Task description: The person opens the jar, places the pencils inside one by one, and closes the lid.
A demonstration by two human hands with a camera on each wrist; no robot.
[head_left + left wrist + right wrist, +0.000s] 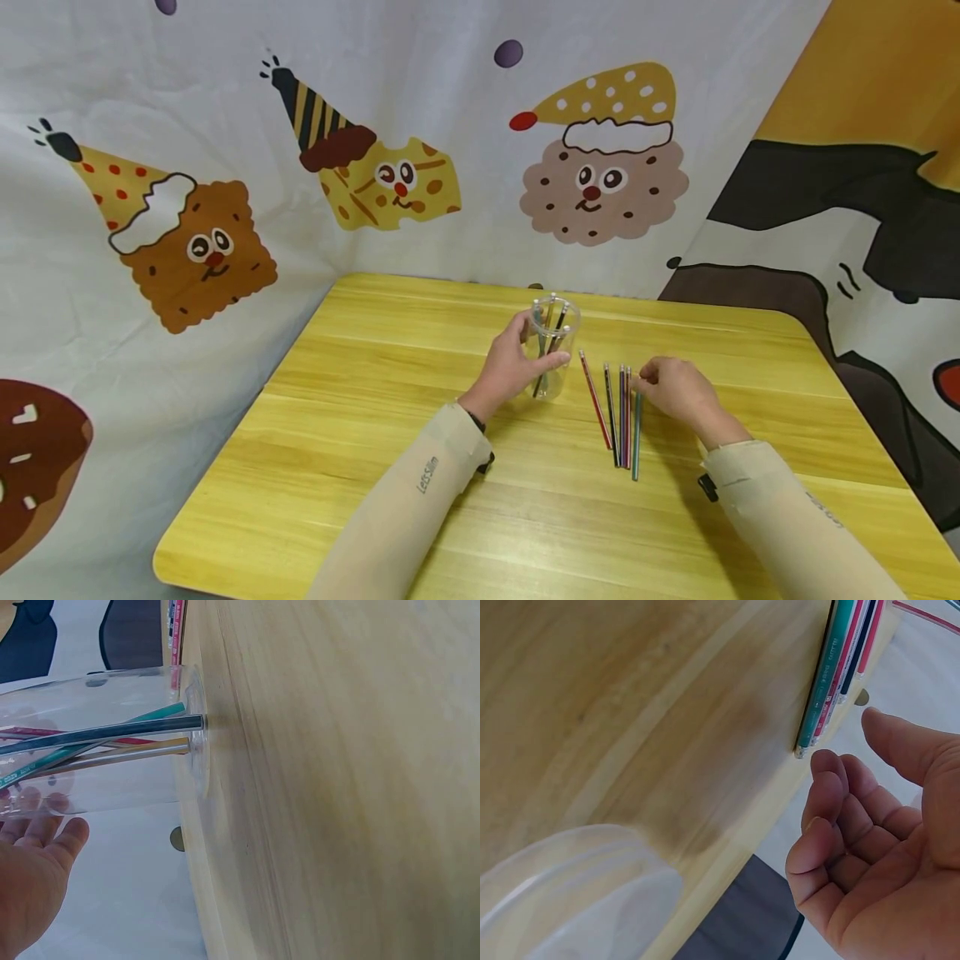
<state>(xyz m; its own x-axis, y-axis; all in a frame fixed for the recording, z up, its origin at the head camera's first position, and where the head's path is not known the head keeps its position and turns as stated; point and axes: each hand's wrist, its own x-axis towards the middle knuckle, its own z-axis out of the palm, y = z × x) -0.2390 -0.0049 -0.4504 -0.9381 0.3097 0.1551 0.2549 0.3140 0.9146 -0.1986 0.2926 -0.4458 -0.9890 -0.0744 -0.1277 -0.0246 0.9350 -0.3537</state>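
Note:
A clear plastic cup (557, 385) stands upright on the table, with several pencils (112, 735) leaning inside it. My left hand (504, 367) grips the cup from its left side, the thumb across the near face. To the right of the cup, several loose pencils lie side by side, a red pencil (595, 400) at the left and a teal pencil (637, 437) at the right. Just beyond the teal pencil's far end is my right hand (678, 392), its fingers loosely bent. Between its thumb and fingers the right wrist view shows a gap and nothing held.
The yellow wood-grain table (337, 467) ends at a back edge beside a hanging cloth (480, 242) printed with cartoon biscuits. A translucent rounded object (592, 900) fills the lower left corner of the right wrist view.

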